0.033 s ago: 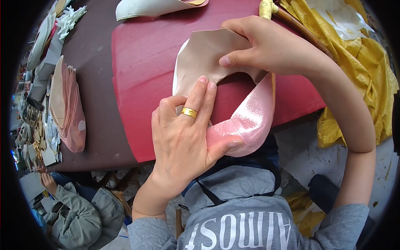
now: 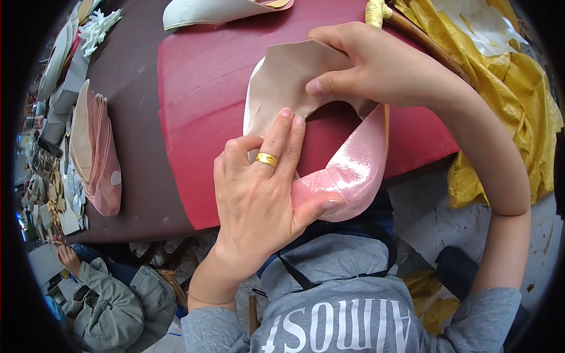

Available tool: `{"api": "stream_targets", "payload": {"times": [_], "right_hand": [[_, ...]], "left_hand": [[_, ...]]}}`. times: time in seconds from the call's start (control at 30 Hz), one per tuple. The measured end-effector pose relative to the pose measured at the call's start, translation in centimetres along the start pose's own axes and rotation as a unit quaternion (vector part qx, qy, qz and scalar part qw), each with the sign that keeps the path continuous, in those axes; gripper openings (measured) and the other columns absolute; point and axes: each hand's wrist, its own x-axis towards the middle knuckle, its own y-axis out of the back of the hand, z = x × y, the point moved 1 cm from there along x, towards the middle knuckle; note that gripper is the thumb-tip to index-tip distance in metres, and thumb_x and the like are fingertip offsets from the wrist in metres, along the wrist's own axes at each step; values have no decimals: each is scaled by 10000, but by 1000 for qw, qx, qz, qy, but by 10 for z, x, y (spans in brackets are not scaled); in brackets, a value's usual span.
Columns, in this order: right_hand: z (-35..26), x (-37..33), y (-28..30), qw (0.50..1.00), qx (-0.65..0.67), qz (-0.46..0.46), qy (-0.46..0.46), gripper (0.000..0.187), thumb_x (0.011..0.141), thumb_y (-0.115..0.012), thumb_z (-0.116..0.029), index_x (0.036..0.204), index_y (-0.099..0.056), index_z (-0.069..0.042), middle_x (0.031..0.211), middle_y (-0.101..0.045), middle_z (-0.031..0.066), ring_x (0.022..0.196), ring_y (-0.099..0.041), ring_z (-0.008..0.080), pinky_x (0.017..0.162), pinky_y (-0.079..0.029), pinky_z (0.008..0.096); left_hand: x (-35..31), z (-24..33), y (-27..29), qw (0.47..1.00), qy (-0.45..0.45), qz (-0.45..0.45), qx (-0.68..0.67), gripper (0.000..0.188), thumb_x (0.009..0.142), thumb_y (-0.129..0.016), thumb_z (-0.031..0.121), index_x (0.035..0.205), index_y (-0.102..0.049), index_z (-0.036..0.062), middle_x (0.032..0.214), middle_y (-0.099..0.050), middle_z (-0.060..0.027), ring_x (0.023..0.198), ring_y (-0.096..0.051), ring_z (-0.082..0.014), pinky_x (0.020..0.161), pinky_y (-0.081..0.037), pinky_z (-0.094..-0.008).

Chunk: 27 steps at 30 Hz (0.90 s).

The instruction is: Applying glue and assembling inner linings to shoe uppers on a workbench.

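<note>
Pink shoe upper [image 2: 362, 165], centre frame, could crease if the left hand [image 2: 250, 182], two fingers extended, drags the beige lining [image 2: 288, 70] while the right hand's [image 2: 374, 67] fingers pinch its edge.

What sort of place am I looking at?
Probably a small shoemaking workshop: a curved pink-and-beige piece in hand, a stack of pink and beige pieces and a curved white piece on the table.

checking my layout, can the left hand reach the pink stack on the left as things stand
Probably yes, if it lifts off: the left hand rests on the pink and beige piece, but only the red mat and brown table seem to lie between it and the pink stack.
</note>
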Motion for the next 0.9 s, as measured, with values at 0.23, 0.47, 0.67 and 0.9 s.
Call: {"api": "stream_targets", "payload": {"times": [0.23, 0.47, 0.67, 0.9], "right_hand": [[-5, -1, -3, 989, -147, 18, -28, 120, 870, -637, -91, 918, -584, 5, 704, -622, 59, 520, -549, 120, 489, -470, 255], [6, -17, -1, 997, -24, 59, -44, 130, 860, -652, -97, 895, -595, 14, 683, -628, 82, 490, -539, 152, 475, -459, 269], [8, -10, 1, 977, -171, 123, -41, 141, 830, -686, -91, 867, -613, 24, 685, -629, 84, 505, -528, 177, 489, -446, 285], [17, -18, 0, 975, -192, 113, 14, 134, 813, -697, -85, 844, -616, 17, 676, -621, 84, 520, -517, 191, 503, -434, 311]], "left_hand": [[9, -1, 8, 1000, 8, -27, -1, 829, 830, -518, 670, 1336, -538, 14, 1421, -465, -103, 948, -450, -260, 884, -360, -404], [22, -5, -1, 999, -35, 0, -13, 772, 848, -512, 643, 1288, -563, 11, 1306, -515, -110, 1006, -465, -294, 892, -364, -401], [27, -12, -8, 995, -86, 23, -37, 745, 863, -512, 609, 1248, -566, -26, 1250, -527, -144, 1037, -479, -320, 895, -377, -408], [33, -2, 6, 998, -56, -27, -12, 709, 868, -518, 571, 1232, -573, -35, 1245, -530, -148, 1016, -493, -310, 882, -405, -410]]}}
